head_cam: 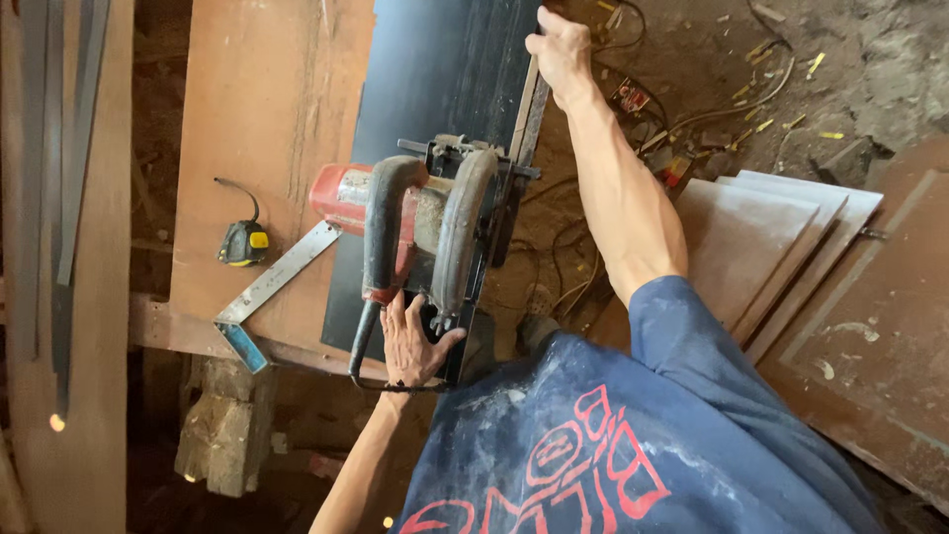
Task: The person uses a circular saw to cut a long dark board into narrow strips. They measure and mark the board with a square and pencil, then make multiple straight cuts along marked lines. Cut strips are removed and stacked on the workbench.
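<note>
A red and grey circular saw [420,222] rests on a dark board [435,69] that lies over a brown wooden sheet [272,109]. My left hand [413,344] touches the near end of the saw by its base plate and black cord, fingers spread. My right hand [560,51] reaches far forward and grips the far right edge of the dark board and a narrow strip along it. My blue shirt with red print fills the lower right.
A yellow and black tape measure [243,242] and a metal try square [267,292] lie on the brown sheet, left of the saw. Stacked brown panels [791,247] lean at right. Cables and wood scraps [692,109] litter the dirt floor. Planks [59,198] stand at left.
</note>
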